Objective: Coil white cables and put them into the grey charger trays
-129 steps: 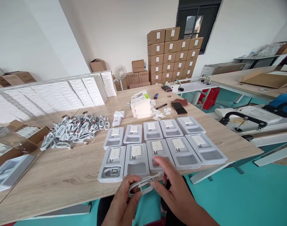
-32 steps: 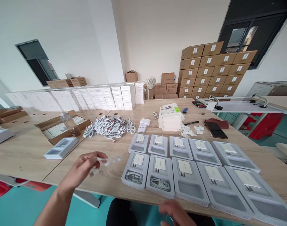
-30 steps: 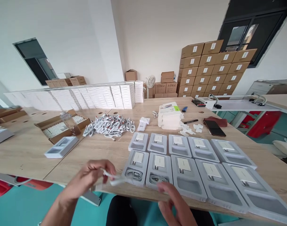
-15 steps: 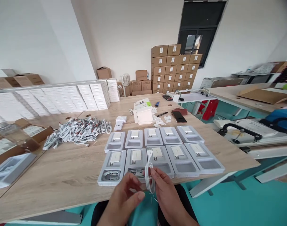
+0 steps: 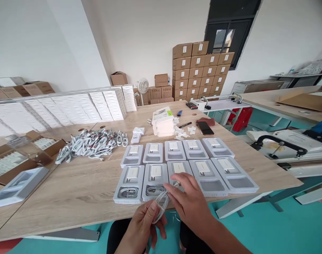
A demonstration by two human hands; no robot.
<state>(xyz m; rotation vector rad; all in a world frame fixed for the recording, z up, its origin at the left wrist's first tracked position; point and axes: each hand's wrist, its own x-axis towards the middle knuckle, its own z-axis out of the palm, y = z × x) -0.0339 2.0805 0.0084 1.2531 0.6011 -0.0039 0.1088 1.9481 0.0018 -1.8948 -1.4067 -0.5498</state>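
Observation:
A white coiled charging cable (image 5: 163,204) is held between both hands, just over the table's front edge. My left hand (image 5: 141,224) grips the coil's lower side between thumb and fingers. At its upper end, my right hand (image 5: 189,203) pinches the cable near the connector, which its fingers partly cover. Behind the hands stand two rows of pale grey trays (image 5: 213,192), each with a white plug charger (image 5: 132,173). Coiled cables (image 5: 128,192) lie in the lower compartments of the two front-left trays. My right hand hides much of the middle front tray.
A heap of white cables (image 5: 93,143) lies left of the trays, beside an open carton (image 5: 7,173) and a single tray (image 5: 18,187). White boxes (image 5: 71,106) line the back. Behind the trays are papers (image 5: 163,123), a marker (image 5: 185,125) and a phone (image 5: 204,127).
My left hand has closed on the coil, which was in my right hand before. My right hand has shifted up to the cable's connector end, and the coil has tilted over.

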